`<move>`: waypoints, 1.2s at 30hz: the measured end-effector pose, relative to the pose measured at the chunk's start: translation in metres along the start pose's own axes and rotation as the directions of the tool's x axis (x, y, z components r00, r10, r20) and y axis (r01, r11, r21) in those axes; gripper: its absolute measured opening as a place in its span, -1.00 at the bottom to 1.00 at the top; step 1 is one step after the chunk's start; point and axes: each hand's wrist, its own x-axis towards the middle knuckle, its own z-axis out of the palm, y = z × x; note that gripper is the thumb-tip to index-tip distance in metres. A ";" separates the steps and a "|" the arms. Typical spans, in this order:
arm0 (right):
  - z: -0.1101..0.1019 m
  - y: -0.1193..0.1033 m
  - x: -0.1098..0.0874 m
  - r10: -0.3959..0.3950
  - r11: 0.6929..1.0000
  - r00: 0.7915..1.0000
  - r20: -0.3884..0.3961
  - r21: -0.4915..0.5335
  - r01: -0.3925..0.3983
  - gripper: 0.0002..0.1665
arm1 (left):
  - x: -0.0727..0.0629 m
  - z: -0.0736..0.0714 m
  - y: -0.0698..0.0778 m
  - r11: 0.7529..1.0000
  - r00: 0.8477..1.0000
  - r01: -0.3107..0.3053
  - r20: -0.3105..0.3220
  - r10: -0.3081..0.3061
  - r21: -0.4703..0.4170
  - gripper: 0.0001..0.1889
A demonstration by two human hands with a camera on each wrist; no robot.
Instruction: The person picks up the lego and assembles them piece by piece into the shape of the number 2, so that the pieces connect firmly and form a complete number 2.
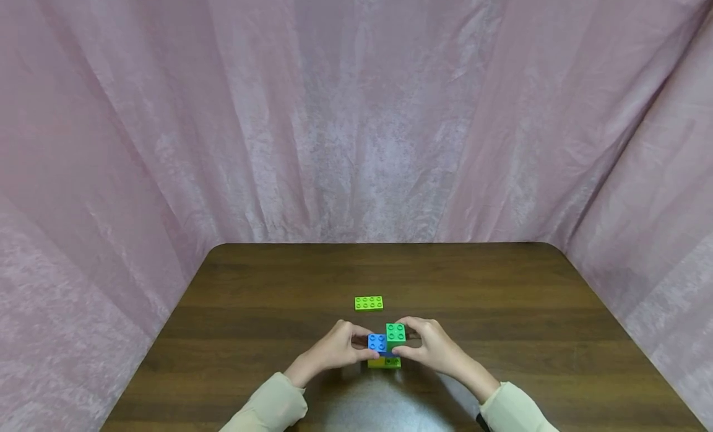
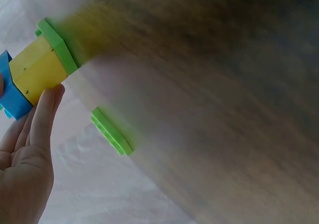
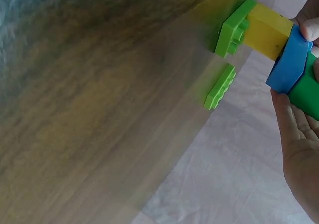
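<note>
A small stack of toy building bricks stands between the two hands. At its bottom is a lime-green plate (image 1: pixel 393 362), with a yellow brick (image 3: pixel 268 31) on its left part. A blue brick (image 1: pixel 377 341) lies over the yellow one and juts out to the right, carrying a green brick (image 1: pixel 396 333) on its right half. The left hand (image 1: pixel 338 346) pinches the blue brick from the left, fingertips close to the yellow brick in the left wrist view. From the right, the right hand (image 1: pixel 433 346) grips the green brick, its fingers reaching the blue brick's end.
Beyond the stack, a loose lime-green plate (image 1: pixel 369 303) lies studs up on the brown wooden table (image 1: pixel 250 308). Pink curtains (image 1: pixel 356 110) hang behind the table and along both sides.
</note>
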 end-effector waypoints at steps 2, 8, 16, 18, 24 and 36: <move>0.000 0.000 0.001 -0.008 1.000 1.000 0.007 -0.010 0.008 -0.59 | 0.000 0.000 -0.001 1.000 1.000 0.002 -0.004 -0.002 -0.001 -0.72; 0.003 0.002 0.002 -0.072 0.995 0.997 -0.011 -0.067 0.072 -0.62 | 0.001 -0.002 -0.002 1.000 1.000 -0.015 -0.006 0.015 0.001 -0.70; 0.002 0.002 0.004 -0.106 0.987 0.994 -0.012 -0.126 0.103 -0.63 | 0.001 -0.002 -0.002 1.000 1.000 -0.016 -0.011 0.016 -0.026 -0.68; 0.002 0.002 0.002 -0.109 0.985 0.994 -0.017 -0.135 0.106 -0.62 | 0.001 0.000 -0.001 0.999 1.000 -0.015 -0.012 0.014 -0.031 -0.70; 0.009 0.007 -0.019 -0.034 0.998 0.999 0.002 -0.057 0.034 -0.65 | 0.000 0.006 0.005 0.998 0.999 -0.038 0.022 0.037 0.056 -0.69; -0.009 -0.006 0.004 0.126 0.986 0.981 0.145 -0.131 -0.107 -0.62 | -0.004 0.007 0.003 0.998 1.000 -0.005 -0.030 0.004 -0.057 -0.54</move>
